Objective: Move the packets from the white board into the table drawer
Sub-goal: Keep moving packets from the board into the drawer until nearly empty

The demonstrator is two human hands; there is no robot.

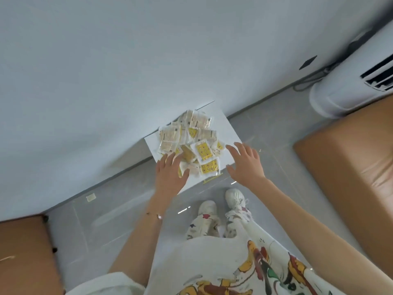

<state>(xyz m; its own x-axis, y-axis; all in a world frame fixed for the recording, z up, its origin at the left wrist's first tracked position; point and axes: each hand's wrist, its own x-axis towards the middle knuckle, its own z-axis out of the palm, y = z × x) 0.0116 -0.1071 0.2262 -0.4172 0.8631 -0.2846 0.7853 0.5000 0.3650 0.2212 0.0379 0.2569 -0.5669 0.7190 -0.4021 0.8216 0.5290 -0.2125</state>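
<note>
Closest below, a printed white shirt point(212, 262) and patterned trousers point(204, 228), with two white shoes point(207, 207) showing through the glass bench point(119, 209). Left and right of those, brown seats point(350, 167) on the grey floor point(265, 128). Farther out, both bare arms stretched forward over the bench, a thin bracelet point(159, 217) on the left wrist. Left hand point(170, 179) laid on the near-left edge of the packets point(202, 145), fingers point(168, 160) straight and spread, gripping nothing. Right hand point(246, 165) at the right edge of the board point(225, 128), just beside the pile, fingers likewise spread and relaxed, empty; contact with the board not clear. Packets heaped in a loose pile, yellow and pale ones mixed, on the white board, itself flat on the bench. One small pale piece point(91, 197) alone on the bench, well left of the board. Beyond, a white wall point(106, 60) and, far right, a white air conditioner point(350, 86).
</note>
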